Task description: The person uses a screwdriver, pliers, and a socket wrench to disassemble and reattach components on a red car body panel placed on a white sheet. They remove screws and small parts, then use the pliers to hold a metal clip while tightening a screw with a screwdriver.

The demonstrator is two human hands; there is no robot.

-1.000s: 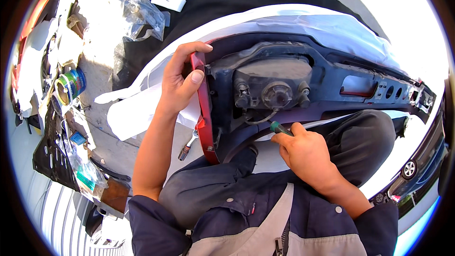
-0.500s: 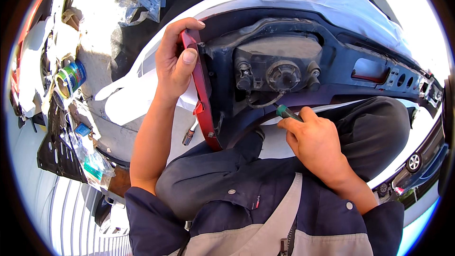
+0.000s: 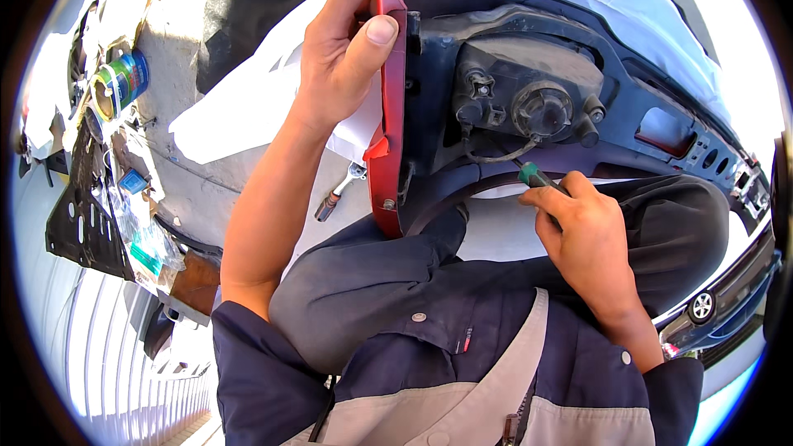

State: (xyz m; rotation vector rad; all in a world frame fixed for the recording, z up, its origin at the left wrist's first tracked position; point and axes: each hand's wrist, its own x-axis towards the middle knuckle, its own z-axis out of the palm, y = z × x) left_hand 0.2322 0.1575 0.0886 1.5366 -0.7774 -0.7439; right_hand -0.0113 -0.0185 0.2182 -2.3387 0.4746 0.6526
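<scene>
A car bumper, dark on its inner side, leans across my lap with its red painted end upward on the left. My left hand grips that red edge, thumb on the near face and fingers over the top. Set into the bumper is a dusty fog lamp with a round cap and a short cable loop. My right hand is closed round a screwdriver with a green and black handle. Its shaft points up toward the bumper just below the cable; the tip is hidden.
Another screwdriver lies on the ground left of the bumper. Farther left are a blue-green can, a black perforated bracket and plastic bags. White sheeting lies beneath the bumper. A parked car stands at the right.
The bumper, both hands and the screwdriver have shifted to the right in the picture; the view itself has also moved. Both grips stay the same.
</scene>
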